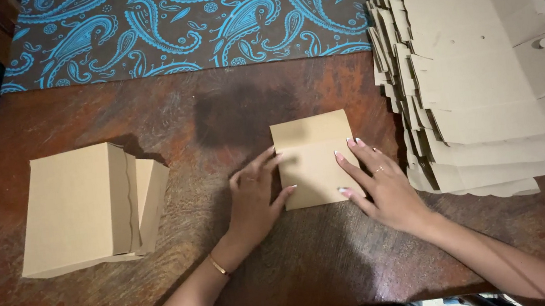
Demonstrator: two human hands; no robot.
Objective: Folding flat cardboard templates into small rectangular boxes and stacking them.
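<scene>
A small folded brown cardboard piece [313,152] lies flat in the middle of the dark wooden table [213,105]. My left hand [256,198] rests with fingers spread on its left edge, fingertips touching the card. On its right lower edge lies my right hand [380,185], fingers pressing down. Neither hand grips anything; both press flat on the cardboard.
A stack of several flat unfolded cardboard blanks [480,77] lies at the right. Folded cardboard boxes [86,206] sit at the left. A blue paisley cloth [191,20] covers the far side. The near table edge runs along the bottom.
</scene>
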